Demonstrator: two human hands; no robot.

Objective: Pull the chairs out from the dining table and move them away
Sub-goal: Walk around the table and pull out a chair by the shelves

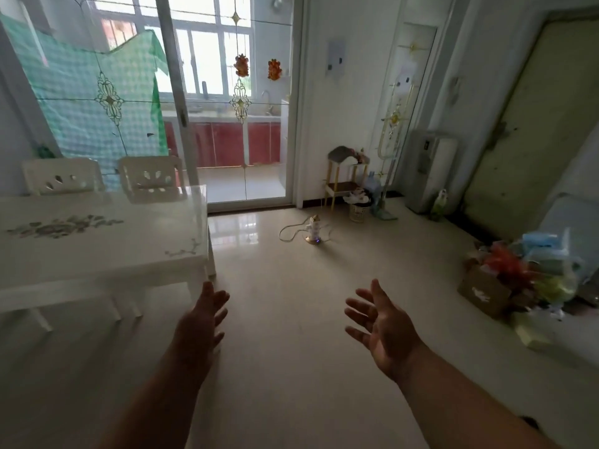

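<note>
A white dining table [97,254] with a flower pattern on its top fills the left of the view. Behind its far side stand two white chairs, pushed in: one chair back [61,178] at the far left, another chair back [150,176] nearer the table's right end. White legs [115,307] show under the table's near edge. My left hand [202,322] hovers open over the floor just right of the table's near corner. My right hand [377,322] is held out open further right, palm turned inward. Neither hand touches anything.
A small tower-shaped device with a cord [315,230] lies on the tiled floor ahead. A cardboard box and bags [518,280] pile up at the right. A small shelf [345,179], a bin [358,207] and a standing appliance [431,170] line the far wall. Glass sliding doors [181,102] stand behind the table.
</note>
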